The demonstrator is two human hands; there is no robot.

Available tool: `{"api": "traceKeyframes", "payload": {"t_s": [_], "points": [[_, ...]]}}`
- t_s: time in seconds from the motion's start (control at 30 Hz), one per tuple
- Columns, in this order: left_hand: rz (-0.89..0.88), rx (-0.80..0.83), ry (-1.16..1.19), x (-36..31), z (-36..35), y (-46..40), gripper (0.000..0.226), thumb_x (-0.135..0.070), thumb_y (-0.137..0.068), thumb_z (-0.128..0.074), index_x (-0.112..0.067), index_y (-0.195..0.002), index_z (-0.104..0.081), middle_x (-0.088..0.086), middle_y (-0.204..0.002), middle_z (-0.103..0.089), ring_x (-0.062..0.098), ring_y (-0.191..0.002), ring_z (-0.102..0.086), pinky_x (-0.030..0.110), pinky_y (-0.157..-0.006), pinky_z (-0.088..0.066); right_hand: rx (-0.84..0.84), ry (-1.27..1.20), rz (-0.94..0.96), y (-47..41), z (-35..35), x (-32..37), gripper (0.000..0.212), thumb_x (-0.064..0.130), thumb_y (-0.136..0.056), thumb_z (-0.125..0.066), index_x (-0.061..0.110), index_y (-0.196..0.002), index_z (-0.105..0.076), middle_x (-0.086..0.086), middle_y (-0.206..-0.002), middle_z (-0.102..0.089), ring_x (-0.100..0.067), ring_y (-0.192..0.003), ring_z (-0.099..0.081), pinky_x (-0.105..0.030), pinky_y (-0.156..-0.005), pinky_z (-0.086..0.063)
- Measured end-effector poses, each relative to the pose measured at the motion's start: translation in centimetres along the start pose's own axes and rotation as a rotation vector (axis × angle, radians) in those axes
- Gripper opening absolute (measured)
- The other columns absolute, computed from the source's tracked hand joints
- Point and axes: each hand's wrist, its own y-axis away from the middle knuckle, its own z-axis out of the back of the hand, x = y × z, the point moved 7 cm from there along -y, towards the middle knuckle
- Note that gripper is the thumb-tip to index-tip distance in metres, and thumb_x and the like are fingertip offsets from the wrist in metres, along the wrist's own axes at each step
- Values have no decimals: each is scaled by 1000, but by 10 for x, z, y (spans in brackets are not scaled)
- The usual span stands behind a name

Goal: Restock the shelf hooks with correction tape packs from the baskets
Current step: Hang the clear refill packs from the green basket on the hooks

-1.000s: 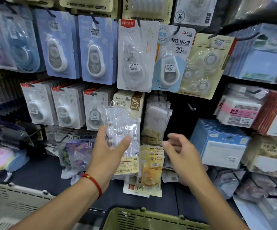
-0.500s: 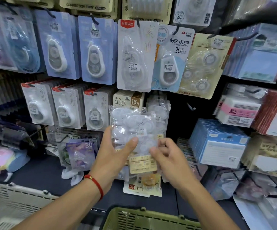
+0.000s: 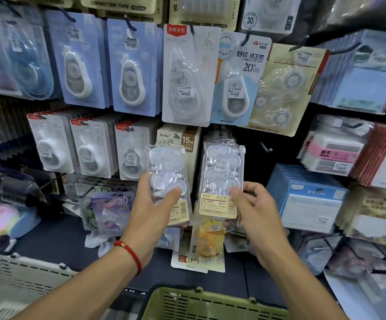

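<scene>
- Head view gave me both hands raised in front of the shelf hooks [image 3: 265, 147], each with a clear correction tape pack.
- I saw the left hand [image 3: 151, 213] gripping the left pack [image 3: 167, 175]: thumb pressed across its front, fingers curled behind it. That pack stood upright, just left of the "15M" card [image 3: 182, 140] and overlapping its lower part.
- I saw the right hand [image 3: 256, 215] pinching the right pack [image 3: 222, 175] at its lower right corner, thumb on the yellow label, fingers curled behind. That pack stood upright just right of the "15M" card, its top against similar clear packs hanging there; whether it sat on a hook I could not tell.
- The two packs were near each other but apart.
- A red string bracelet [image 3: 130, 252] circled the left wrist.
- Well below the "15M" card sat a green basket [image 3: 210, 303]; a white basket [image 3: 14, 280] lay down-left of it.
</scene>
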Motion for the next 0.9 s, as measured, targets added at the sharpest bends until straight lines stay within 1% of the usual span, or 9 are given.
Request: {"api": "traceKeyframes", "payload": {"t_s": [0.1,0.23,0.33,0.4,0.5,0.6,0.7,0.83,0.9], "points": [[1,-24,20,-2,2,1,33,-23,-96,-71,-38,-122,-57,4,-118,-74,39,-106,-72,67,-92,-56,15,-30,-2,2,-1,1,19,38,-103,-63,22,-111,-59,-3,-92,-81,-25,-83,-77,-31,-57,-60],[-2,-37,36,-4,4,1,41,-21,-92,-67,-39,-126,-56,5,-115,-75,39,-103,-73,67,-88,-58,4,-32,-43,1,-1,-2,24,40,-103,-63,20,-115,-59,-1,-92,-82,-20,-80,-78,-31,-59,-61],[-21,-35,24,-8,3,3,38,-11,-95,-60,-42,-115,-59,6,-112,-73,43,-104,-71,70,-87,-57,-31,291,-121,-1,7,-12,42,52,-99,-62,22,-127,-56,7,-109,-76,-15,-94,-71,-43,-86,-60],[-31,-5,8,-9,0,4,39,-6,-95,-59,-43,-109,-61,6,-110,-73,44,-104,-70,68,-84,-59,-41,581,-120,0,12,-13,47,53,-98,-62,26,-136,-52,11,-126,-63,-13,-112,-63,-41,-99,-52],[-47,106,-47,-8,-10,7,49,-3,-96,-62,-50,-112,-61,-5,-110,-76,25,-106,-73,42,-83,-63,53,443,-66,3,0,-8,28,46,-100,-63,32,-124,-64,16,-118,-69,-4,-108,-66,-40,-99,-56],[-48,232,-60,-6,-24,13,55,-2,-96,-69,-50,-121,-59,-8,-117,-76,9,-110,-71,19,-78,-58,195,254,-26,8,-20,0,20,40,-102,-64,29,-117,-70,7,-109,-76,-11,-101,-72,-35,-83,-63],[-56,290,-65,-6,-32,17,59,-3,-95,-71,-46,-132,-53,-5,-121,-77,7,-113,-71,20,-85,-58,172,239,20,11,-23,8,16,35,-102,-65,22,-105,-73,1,-99,-78,-19,-94,-74,-43,-81,-63],[5,281,6,-2,-35,18,60,3,-96,-68,-42,-134,-56,13,-112,-74,29,-98,-77,38,-71,-66,55,184,12,11,-14,9,15,31,-104,-61,18,-104,-69,-3,-97,-79,-23,-90,-76,-55,-86,-60],[23,276,7,0,-36,18,63,8,-96,-65,-34,-141,-54,17,-114,-70,33,-96,-77,39,-71,-66,12,162,12,10,-10,10,17,30,-105,-60,16,-102,-69,-4,-94,-79,-22,-87,-77,-56,-85,-60]]}}
